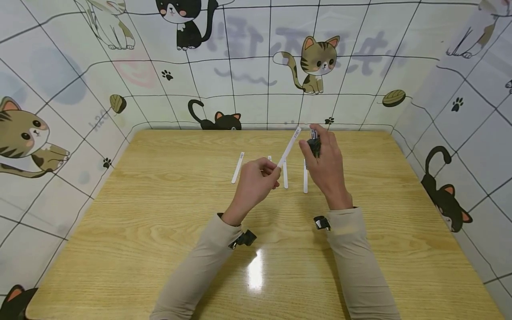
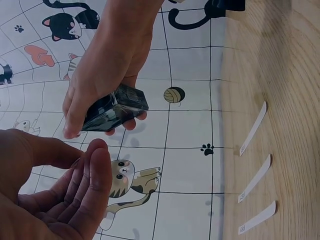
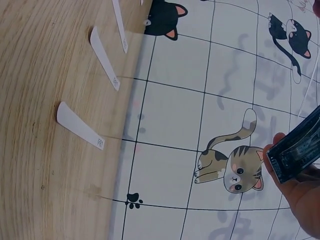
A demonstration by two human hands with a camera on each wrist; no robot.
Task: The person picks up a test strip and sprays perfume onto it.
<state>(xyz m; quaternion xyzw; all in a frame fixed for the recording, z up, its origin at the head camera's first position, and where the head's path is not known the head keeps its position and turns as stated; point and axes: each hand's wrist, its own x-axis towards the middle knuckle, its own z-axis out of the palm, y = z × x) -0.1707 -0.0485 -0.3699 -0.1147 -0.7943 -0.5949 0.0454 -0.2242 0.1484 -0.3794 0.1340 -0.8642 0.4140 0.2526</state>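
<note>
In the head view, my left hand (image 1: 256,180) pinches the lower end of a white paper test strip (image 1: 290,146), which slants up to the right with small print at its top. Just right of it, my right hand (image 1: 330,171) grips a dark glass perfume bottle (image 1: 314,146) with a silver spray top. The index finger rests at the top of the bottle. The bottle (image 2: 117,107) stands apart from the left fingers in the left wrist view. In the right wrist view the held strip (image 3: 307,92) appears edge-on, near the bottle (image 3: 296,150).
Several more white strips lie on the wooden table (image 1: 160,222) beyond the hands, among them a left strip (image 1: 238,168), a middle strip (image 1: 286,175) and a right strip (image 1: 306,180). A cat-patterned curtain (image 1: 248,75) surrounds the table's back and sides.
</note>
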